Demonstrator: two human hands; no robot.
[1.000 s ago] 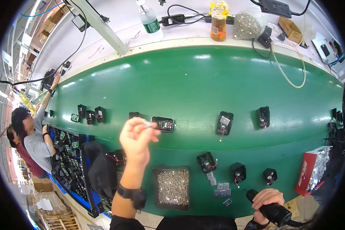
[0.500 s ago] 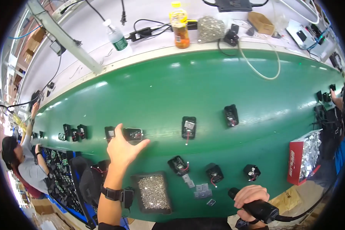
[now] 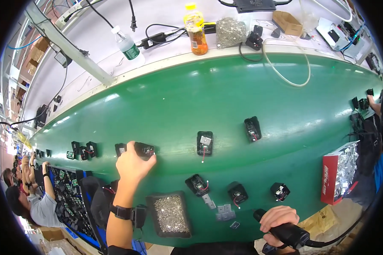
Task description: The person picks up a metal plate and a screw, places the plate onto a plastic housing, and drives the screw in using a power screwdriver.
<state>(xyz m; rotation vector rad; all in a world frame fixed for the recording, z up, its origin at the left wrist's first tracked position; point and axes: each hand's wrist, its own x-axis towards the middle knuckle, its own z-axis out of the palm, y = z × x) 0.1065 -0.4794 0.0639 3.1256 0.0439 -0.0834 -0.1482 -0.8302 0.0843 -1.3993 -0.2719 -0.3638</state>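
My left hand [image 3: 134,165] reaches to the middle left of the green surface. Its thumb and index finger close on a small black plastic housing [image 3: 144,149], and the palm hides its near side. Just left of it lies another black housing [image 3: 120,149], partly covered by that hand. In my right hand [image 3: 280,219], at the lower right, is a black corded electric screwdriver [image 3: 287,233]. Between the hands lie open black housings with red wires [image 3: 198,184], [image 3: 237,192], [image 3: 280,191], and small grey metal plates [image 3: 224,212].
A black tray of small screws [image 3: 171,212] stands near my left forearm. Two more housings [image 3: 205,143], [image 3: 252,128] lie farther out. A red box [image 3: 330,180] of silvery packets is on the right. People work at both sides. Bottles [image 3: 195,32] stand on the back shelf.
My left thumb and fingers have drawn in onto the black housing. My right hand keeps its hold on the screwdriver. The whole view has shifted slightly.
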